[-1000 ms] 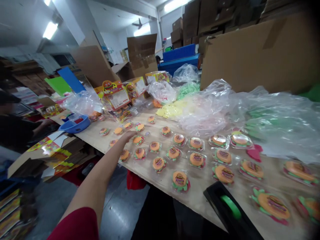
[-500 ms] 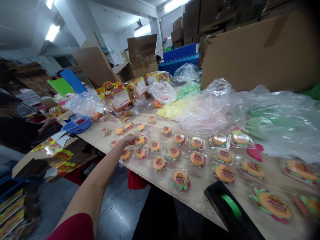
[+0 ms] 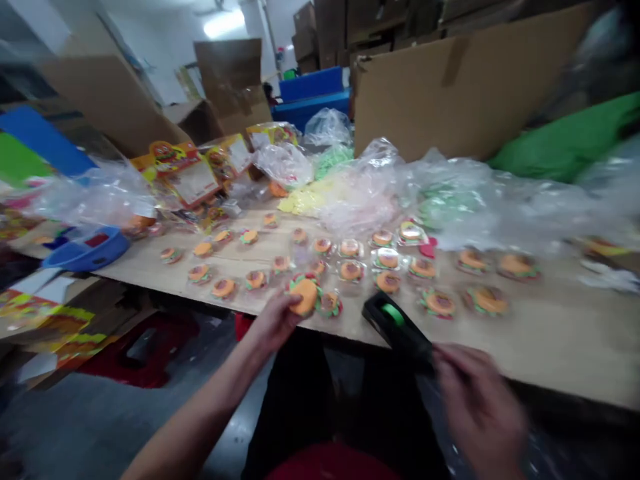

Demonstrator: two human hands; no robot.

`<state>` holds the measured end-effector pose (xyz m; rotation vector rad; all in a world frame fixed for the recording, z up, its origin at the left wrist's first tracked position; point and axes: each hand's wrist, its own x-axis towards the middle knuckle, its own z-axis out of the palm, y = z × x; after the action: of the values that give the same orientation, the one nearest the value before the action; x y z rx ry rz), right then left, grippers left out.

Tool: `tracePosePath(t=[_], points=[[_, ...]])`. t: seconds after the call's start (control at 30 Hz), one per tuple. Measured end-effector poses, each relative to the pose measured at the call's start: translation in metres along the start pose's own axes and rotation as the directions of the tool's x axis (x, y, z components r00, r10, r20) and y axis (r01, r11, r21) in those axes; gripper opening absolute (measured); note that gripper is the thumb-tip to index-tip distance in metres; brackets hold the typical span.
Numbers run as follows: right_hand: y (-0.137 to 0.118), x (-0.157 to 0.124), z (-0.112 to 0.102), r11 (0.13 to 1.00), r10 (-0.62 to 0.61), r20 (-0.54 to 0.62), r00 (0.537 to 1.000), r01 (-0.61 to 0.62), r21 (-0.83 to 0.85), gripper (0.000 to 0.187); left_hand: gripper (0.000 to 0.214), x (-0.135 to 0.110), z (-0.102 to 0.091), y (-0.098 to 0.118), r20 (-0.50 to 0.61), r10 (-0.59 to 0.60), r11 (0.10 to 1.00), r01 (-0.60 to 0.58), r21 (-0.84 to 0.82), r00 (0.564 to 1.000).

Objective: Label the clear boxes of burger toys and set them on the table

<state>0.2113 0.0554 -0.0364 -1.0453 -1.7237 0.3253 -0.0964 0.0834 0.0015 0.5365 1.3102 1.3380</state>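
Note:
My left hand (image 3: 281, 321) is closed on a toy burger (image 3: 303, 297) with an orange bun and green and red edges, held just above the table's front edge. At the near end of a black tape dispenser (image 3: 400, 330) with a green roll is my right hand (image 3: 480, 407). Its fingers are bent together and blurred by motion; what they hold cannot be made out. Several more toy burgers in clear packs, such as one burger pack (image 3: 330, 304) beside my left hand, lie spread over the wooden table (image 3: 560, 333).
Clear plastic bags (image 3: 370, 193) of coloured pieces line the back, before a large cardboard box (image 3: 420, 100). Printed burger boxes (image 3: 187, 180) and a blue basin (image 3: 90, 250) stand at the left. A red stool (image 3: 145, 353) is on the floor below.
My left hand has come back toward me from the far left of the table, now with a toy burger. My right hand has come into view at the tape dispenser. The view has turned right.

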Motion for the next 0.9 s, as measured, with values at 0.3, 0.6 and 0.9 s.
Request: tracePosePath(t=[0.3, 0.6, 0.9], points=[[-0.047, -0.023, 0.020, 0.987, 0.046, 0.129, 0.991, -0.065, 0.147, 0.040, 0.046, -0.087, 0.065, -0.055, 0.430, -0.136, 0.953, 0.236, -0.188, 0.893], [-0.050, -0.032, 0.002, 0.997, 0.023, 0.302, 0.953, -0.043, 0.059, 0.038, 0.044, -0.099, 0.050, -0.057, 0.505, -0.161, 0.967, 0.237, -0.090, 0.848], [-0.048, -0.028, 0.007, 0.941, 0.208, 0.414, 0.886, -0.297, 0.163, 0.016, 0.039, -0.099, 0.047, -0.075, 0.418, -0.168, 0.978, 0.206, -0.047, 0.893]])
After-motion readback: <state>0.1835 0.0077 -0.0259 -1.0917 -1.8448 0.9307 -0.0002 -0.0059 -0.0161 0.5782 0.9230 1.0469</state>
